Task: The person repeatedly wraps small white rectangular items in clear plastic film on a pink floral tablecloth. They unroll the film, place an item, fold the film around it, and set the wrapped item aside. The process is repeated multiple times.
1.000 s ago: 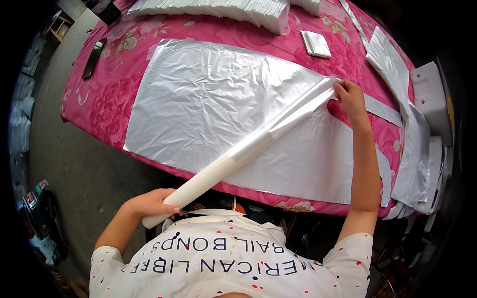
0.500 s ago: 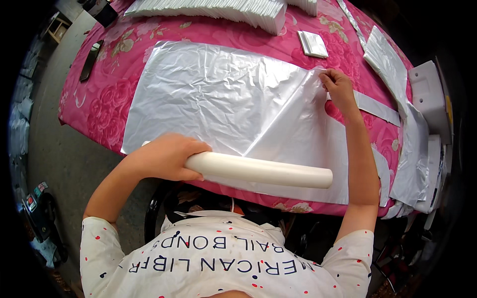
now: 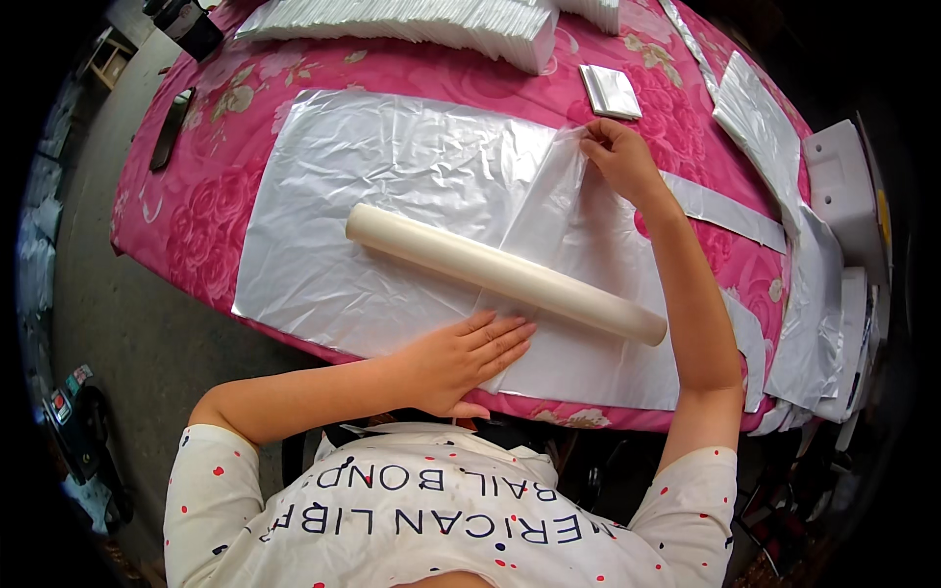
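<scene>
A stack of thin, translucent plastic sheet [image 3: 323, 216] lies wrinkled across the table in front of me. Pinched at its far right edge, a raised fold of the film is held between the fingertips of my right hand [image 3: 618, 157]. My left hand [image 3: 461, 363] rests with fingers outstretched near the sheet's front edge, holding nothing. Just beyond those fingers a long cream-white tube [image 3: 505, 274] lies slantwise on the film, its left end farther from me than its right; neither hand touches it.
A pink rose-patterned cloth [image 3: 211, 211] covers the table. Folded plastic bundles [image 3: 402, 24] line the far edge, with a small packet [image 3: 610, 92] nearer. A phone [image 3: 173, 128] and black cup [image 3: 186, 27] sit at left. Plastic strips [image 3: 725, 211] and white foam boxes [image 3: 848, 186] stand right.
My left hand has let go of the tube, which now lies on the film, and has opened flat near the front edge. My right hand has drawn the pinched film edge leftward.
</scene>
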A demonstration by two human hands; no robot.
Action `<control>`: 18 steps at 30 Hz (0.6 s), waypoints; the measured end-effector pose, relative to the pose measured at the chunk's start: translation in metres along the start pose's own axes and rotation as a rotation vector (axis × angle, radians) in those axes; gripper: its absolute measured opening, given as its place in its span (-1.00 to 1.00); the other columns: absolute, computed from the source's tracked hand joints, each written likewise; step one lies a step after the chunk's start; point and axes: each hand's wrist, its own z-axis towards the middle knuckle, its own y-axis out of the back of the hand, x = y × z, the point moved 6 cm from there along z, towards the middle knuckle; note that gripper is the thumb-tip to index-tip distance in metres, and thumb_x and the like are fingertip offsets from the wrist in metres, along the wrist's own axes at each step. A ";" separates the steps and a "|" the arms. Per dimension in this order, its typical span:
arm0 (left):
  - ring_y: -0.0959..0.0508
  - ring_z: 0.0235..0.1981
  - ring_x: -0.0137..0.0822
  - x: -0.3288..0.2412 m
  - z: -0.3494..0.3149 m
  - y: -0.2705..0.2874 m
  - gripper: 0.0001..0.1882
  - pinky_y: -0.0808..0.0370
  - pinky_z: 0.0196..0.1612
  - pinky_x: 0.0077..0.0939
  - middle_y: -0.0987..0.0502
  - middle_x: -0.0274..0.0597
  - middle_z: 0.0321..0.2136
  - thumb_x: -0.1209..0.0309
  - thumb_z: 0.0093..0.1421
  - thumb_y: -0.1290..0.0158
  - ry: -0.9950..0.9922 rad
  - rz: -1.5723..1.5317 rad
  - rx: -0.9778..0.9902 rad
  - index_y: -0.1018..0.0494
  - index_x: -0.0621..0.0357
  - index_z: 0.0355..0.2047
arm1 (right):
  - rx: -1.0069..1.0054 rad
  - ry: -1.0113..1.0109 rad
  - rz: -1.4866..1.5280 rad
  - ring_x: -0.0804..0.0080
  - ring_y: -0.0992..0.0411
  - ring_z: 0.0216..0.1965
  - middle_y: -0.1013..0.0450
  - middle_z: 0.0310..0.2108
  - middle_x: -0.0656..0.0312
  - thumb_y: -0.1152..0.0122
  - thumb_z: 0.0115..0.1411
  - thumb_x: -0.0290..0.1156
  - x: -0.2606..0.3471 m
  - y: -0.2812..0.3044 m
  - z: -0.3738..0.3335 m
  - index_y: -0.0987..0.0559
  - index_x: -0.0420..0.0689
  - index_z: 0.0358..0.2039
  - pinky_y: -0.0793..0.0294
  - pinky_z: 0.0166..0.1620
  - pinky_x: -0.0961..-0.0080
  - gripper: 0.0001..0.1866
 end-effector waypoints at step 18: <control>0.11 0.32 -0.11 -0.005 -0.004 -0.006 -0.10 0.15 0.29 -0.19 0.07 0.03 0.28 -0.16 0.07 0.15 0.021 -0.047 -0.023 0.01 0.29 0.23 | -0.261 0.141 -0.527 0.14 -0.37 -0.21 -0.43 -0.22 0.10 -0.23 0.01 -0.39 0.011 0.017 -0.180 -0.43 -0.14 0.01 -0.33 -0.12 0.29 -0.51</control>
